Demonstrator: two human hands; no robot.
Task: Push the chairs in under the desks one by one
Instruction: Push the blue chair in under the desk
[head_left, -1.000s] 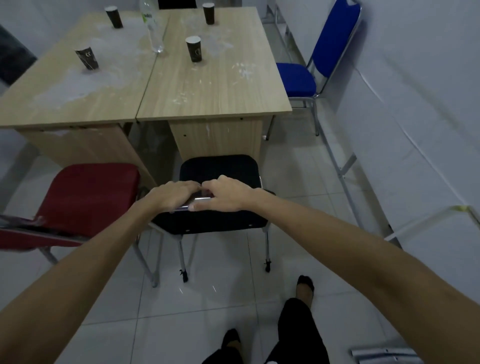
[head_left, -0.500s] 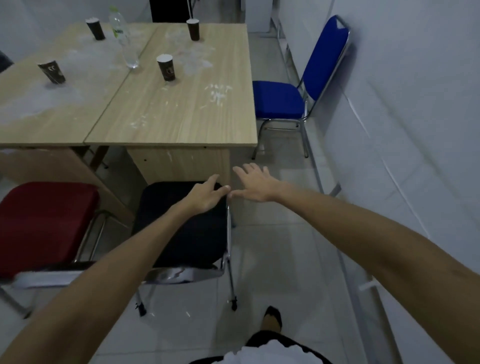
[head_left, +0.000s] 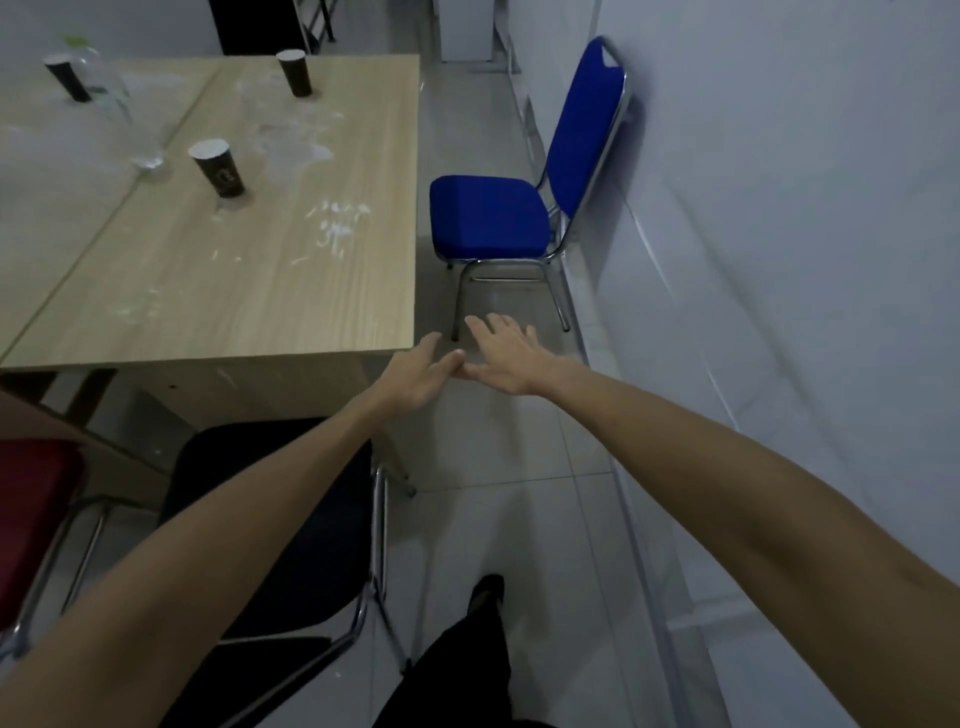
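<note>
A blue chair (head_left: 491, 215) stands by the right wall, pulled out from the wooden desk (head_left: 270, 270), its back against the wall. A black chair (head_left: 291, 561) sits at the desk's near end, its seat's front edge close under the desk edge. A red chair (head_left: 31, 514) is at the lower left, beside the black one. My left hand (head_left: 423, 371) and my right hand (head_left: 501, 353) are stretched forward side by side in the air, fingers apart, holding nothing, between the desk corner and the blue chair.
Several dark paper cups (head_left: 218, 169) and a clear plastic bottle (head_left: 111, 104) stand on the desks. A white wall (head_left: 779, 260) runs along the right. Tiled floor (head_left: 519, 493) forms a narrow aisle between desk and wall. My foot (head_left: 485, 597) is on the floor.
Both hands let go of the black chair's backrest and moved forward and right, off the chair. My view has turned right, bringing the blue chair closer.
</note>
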